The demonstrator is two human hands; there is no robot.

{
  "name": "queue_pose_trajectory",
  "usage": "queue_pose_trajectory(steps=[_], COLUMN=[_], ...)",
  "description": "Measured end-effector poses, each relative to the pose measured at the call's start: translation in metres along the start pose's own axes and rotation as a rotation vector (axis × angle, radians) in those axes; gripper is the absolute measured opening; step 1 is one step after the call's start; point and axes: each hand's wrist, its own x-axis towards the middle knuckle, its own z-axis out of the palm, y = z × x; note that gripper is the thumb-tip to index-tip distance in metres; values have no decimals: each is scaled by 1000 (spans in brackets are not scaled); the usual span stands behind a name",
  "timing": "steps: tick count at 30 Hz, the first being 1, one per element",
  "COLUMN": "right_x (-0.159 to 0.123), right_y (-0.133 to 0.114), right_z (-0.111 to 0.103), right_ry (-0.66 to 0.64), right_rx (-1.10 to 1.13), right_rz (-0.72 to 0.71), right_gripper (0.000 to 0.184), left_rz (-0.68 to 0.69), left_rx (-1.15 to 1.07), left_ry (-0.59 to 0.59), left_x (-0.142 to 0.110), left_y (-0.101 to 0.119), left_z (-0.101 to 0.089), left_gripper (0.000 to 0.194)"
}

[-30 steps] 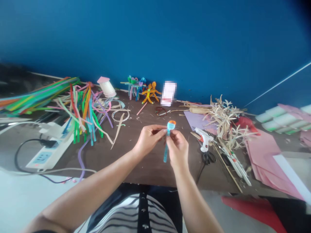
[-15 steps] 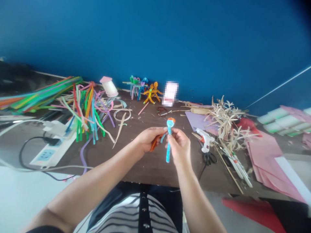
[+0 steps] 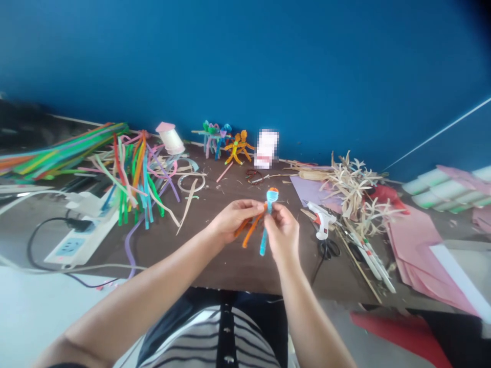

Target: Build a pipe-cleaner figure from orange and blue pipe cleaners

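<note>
Between my hands is a light-blue pipe-cleaner figure [image 3: 272,196], with a round blue head topped in orange and a twisted blue stem that hangs down. My right hand [image 3: 283,230] is closed, pinching the stem just below the head. Orange pipe cleaners [image 3: 251,232] slant down from the fingers of my left hand [image 3: 240,217], which is closed on them. The left fingertips meet the figure's neck from the left side. How the orange strands join the stem is hidden by my fingers.
Pipe cleaners [image 3: 141,174] and a power strip [image 3: 82,237] lie on the left. Small pipe-cleaner figures [image 3: 238,146] stand by the blue wall. To the right are a glue gun [image 3: 323,221], scissors [image 3: 328,249], dried-leaf flowers [image 3: 353,179] and pink sheets [image 3: 418,250].
The orange pipe cleaners now spread into separate strands beside the stem. A short blue strand by my left fingers no longer shows. The view has shifted slightly.
</note>
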Motion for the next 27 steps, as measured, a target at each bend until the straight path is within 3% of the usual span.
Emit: queue_pose_trajectory(steps=[5, 10, 14, 19, 27], right_x=[-6, -9, -4, -2, -2], right_y=[-1, 2, 3, 5, 5], right_z=[-1, 2, 2, 4, 11], right_ry=[-1, -32, 5, -54, -61], right_rx=[-94, 167, 272, 380, 470], right_rz=[-39, 27, 1, 36, 66], right_gripper=[23, 29, 29, 14, 10], left_rz=[201, 265, 326, 319, 336], left_rx=[102, 139, 191, 91, 50], left_ry=[149, 212, 258, 241, 292], left_x=[0, -3, -6, -7, -7], left_y=[-9, -14, -16, -16, -16], left_z=[2, 6, 9, 13, 19], left_gripper=[22, 25, 26, 26, 27])
